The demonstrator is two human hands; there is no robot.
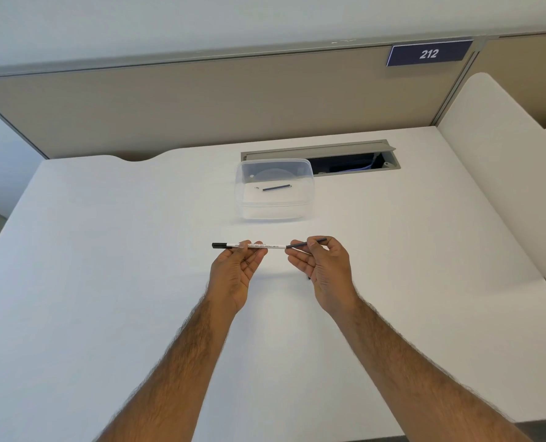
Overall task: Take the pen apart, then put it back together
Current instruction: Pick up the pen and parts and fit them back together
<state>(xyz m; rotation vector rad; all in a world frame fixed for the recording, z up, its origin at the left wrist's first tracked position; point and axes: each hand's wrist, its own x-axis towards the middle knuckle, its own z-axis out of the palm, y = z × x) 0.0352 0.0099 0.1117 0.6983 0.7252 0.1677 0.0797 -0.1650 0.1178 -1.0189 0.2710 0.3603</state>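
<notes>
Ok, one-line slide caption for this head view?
Left hand holds white pen barrel; right hand holds dark refill at its open end, above white desk.

On my feed the pen barrel (pixel 267 246) is white with a line of small dark print along it and a black cap (pixel 219 245) at one end, and the thin refill (pixel 306 243) sticking out of the other end is dark grey. The worktop (pixel 105 250) is plain white, the tub (pixel 275 189) on it is clear plastic with a dark grey rod (pixel 276 187) inside, and I see a grey-framed cable hatch (pixel 319 151) behind it. The partition (pixel 201 103) is beige with a grey top rail, and its sign (pixel 428 53) is navy with white "212".
</notes>
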